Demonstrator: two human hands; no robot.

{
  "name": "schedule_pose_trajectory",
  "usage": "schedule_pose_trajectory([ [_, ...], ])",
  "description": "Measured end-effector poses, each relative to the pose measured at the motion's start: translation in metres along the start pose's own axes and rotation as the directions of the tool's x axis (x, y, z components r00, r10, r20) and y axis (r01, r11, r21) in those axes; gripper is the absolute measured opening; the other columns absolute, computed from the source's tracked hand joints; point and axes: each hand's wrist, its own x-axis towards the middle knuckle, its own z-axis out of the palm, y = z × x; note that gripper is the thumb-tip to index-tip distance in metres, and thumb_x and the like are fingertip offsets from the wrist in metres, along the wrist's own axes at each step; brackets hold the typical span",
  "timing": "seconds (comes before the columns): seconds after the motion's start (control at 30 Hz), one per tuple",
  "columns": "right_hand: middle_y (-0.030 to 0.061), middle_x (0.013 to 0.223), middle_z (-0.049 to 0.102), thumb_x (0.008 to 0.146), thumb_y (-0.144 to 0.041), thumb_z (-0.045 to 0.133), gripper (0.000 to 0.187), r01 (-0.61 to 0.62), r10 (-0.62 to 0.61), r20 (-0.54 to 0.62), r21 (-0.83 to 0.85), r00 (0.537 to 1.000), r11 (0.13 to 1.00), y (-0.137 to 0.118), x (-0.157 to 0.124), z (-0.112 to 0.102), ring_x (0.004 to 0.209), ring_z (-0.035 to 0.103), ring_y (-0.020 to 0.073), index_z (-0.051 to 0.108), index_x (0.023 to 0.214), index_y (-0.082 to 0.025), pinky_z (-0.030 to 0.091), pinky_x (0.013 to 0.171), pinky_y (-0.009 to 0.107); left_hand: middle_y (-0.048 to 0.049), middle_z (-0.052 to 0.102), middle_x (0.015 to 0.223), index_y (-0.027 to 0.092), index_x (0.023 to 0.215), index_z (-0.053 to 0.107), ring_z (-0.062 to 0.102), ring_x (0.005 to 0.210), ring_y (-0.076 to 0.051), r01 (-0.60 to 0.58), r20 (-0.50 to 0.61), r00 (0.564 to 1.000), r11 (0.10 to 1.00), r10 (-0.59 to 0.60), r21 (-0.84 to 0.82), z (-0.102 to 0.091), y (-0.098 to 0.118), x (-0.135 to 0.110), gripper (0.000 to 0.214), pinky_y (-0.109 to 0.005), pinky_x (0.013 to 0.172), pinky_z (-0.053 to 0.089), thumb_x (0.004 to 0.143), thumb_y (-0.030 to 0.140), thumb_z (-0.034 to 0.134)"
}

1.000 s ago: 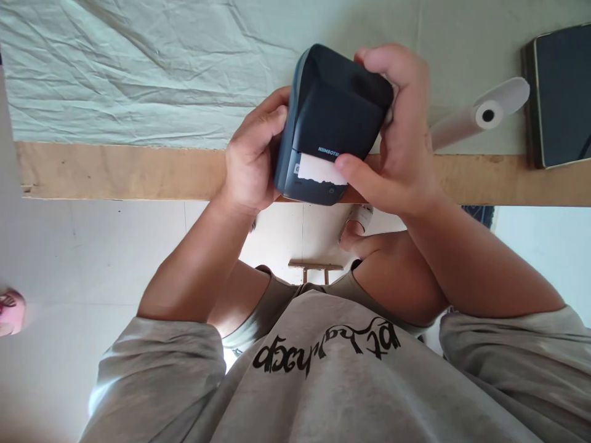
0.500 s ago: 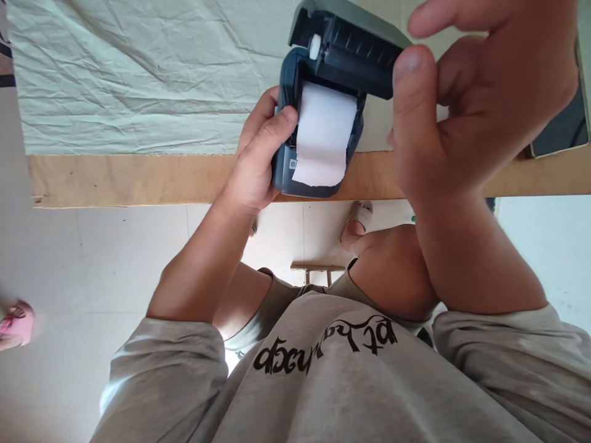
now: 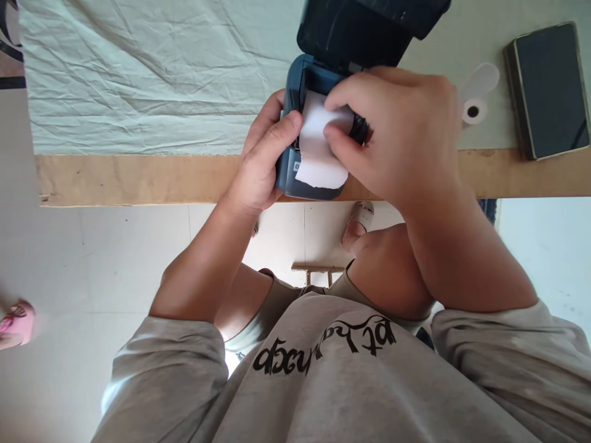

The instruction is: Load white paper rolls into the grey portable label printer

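Observation:
A dark blue label printer (image 3: 295,178) stands at the table's near edge with its lid (image 3: 364,24) swung open and back. White paper (image 3: 318,160) from the roll inside hangs over its front. My left hand (image 3: 261,163) is wrapped round the printer's left side, thumb on its edge. My right hand (image 3: 401,135) reaches into the open bay, its fingers closed on the paper roll, most of which they hide.
A second white paper roll (image 3: 475,98) lies on the pale cloth (image 3: 138,80) to the right of the printer. A dark phone (image 3: 549,86) lies at the far right. The wooden table edge (image 3: 138,178) runs across. A pink shoe (image 3: 16,320) is on the floor at left.
The printer's lid went from shut to fully open. My right hand let go of the lid, came down and closed on the paper roll in the bay. The left hand kept its hold.

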Motion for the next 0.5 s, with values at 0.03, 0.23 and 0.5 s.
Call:
schedule_pose_trajectory([
  [0.03,-0.0012,0.083,0.062,0.073,-0.037,0.052,0.026,0.000,0.001,0.034,-0.016,0.999,1.000,-0.001,0.000,-0.002,0.072,0.056,0.0181,0.059,0.096,-0.026,0.033,0.060,0.028,0.0000,0.045,0.065,0.020,0.081,0.057,0.049,0.057,-0.010,0.004,0.018,1.000,1.000,-0.004,0.011,-0.001,0.000,0.000,0.012,-0.022,0.052,0.032,0.081,0.024,0.046],
  [0.23,-0.0013,0.087,0.062,0.073,-0.034,0.052,0.031,-0.007,0.003,0.147,0.025,0.989,1.000,-0.002,0.000,-0.005,0.069,0.056,0.0177,0.052,0.103,-0.027,0.036,0.059,0.029,0.0006,0.050,0.064,0.015,0.075,0.060,0.051,0.056,-0.008,0.105,0.066,0.993,0.977,-0.094,-0.184,-0.010,0.005,0.003,0.020,-0.017,0.051,0.034,0.082,0.013,0.042],
  [0.5,0.0011,0.094,0.061,0.063,-0.027,0.058,0.038,0.112,-0.073,-0.121,0.354,0.990,0.928,0.008,-0.011,-0.006,0.060,0.051,0.0091,0.058,0.100,-0.018,0.036,0.049,0.024,0.0028,0.047,0.066,0.017,0.077,0.054,0.048,0.060,-0.007,-0.011,0.028,1.000,1.000,0.010,0.010,-0.008,-0.003,0.004,0.016,-0.020,0.056,0.031,0.080,0.029,0.044],
])
